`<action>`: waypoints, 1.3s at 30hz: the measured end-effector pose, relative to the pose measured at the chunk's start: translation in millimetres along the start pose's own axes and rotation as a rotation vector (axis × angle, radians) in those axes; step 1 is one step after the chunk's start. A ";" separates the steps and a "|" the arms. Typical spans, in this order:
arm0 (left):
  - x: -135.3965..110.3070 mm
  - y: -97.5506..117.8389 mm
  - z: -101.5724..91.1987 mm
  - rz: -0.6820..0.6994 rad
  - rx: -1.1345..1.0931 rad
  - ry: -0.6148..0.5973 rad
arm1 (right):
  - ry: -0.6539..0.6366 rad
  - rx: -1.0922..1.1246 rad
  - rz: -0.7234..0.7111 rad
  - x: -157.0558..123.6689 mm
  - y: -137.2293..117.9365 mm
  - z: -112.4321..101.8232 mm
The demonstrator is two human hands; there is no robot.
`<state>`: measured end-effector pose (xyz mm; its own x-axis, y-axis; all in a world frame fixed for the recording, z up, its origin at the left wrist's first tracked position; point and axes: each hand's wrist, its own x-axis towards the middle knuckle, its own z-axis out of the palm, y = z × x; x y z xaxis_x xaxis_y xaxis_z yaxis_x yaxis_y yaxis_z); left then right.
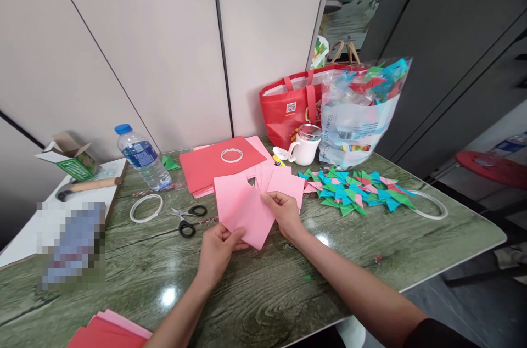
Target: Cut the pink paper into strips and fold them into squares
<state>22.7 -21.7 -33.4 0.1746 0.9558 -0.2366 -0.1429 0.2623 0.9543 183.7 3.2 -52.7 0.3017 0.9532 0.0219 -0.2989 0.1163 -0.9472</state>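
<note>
A pink sheet of paper [253, 222] is held up at a tilt between both hands, above the table's middle. My left hand [222, 246] pinches its lower left edge, thumb on top. At its upper right edge, my right hand [284, 212] grips it between thumb and fingers. Behind it lie more pink papers [230, 190], some fanned out, partly hidden by the held sheet. Black-handled scissors [188, 219] lie left of my left hand, blades partly apart. A red paper stack [214, 158] with a tape roll [231, 156] on it sits farther back.
Folded paper pieces [354, 191] in green, blue and pink lie at right, beside a large white ring [430, 205]. A white mug [305, 147], red bag [284, 106] and plastic bag [354, 128] stand behind. A water bottle [144, 158], white roll [146, 208] and hammer [88, 187] are at left.
</note>
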 end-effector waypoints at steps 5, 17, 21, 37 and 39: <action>-0.2 2.7 0.3 0.013 -0.003 -0.014 | -0.011 -0.034 -0.024 1.1 -0.5 -0.9; 6.0 12.1 -11.9 0.012 0.074 -0.154 | -0.061 -0.074 -0.049 1.6 -2.6 -4.3; 5.5 13.2 -10.7 0.010 0.092 -0.117 | -0.053 -0.077 -0.061 1.2 -2.8 -4.3; 1.3 21.6 -11.2 0.040 0.126 -0.078 | -0.048 -0.142 -0.095 3.7 -4.7 -8.1; 1.9 21.8 -11.9 0.030 0.136 -0.078 | -0.049 -0.158 -0.102 4.1 -4.7 -8.6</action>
<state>8.3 -12.6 -15.2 0.2480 0.9483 -0.1980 -0.0167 0.2085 0.9779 194.1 4.1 -50.9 0.2780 0.9514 0.1324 -0.1219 0.1716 -0.9776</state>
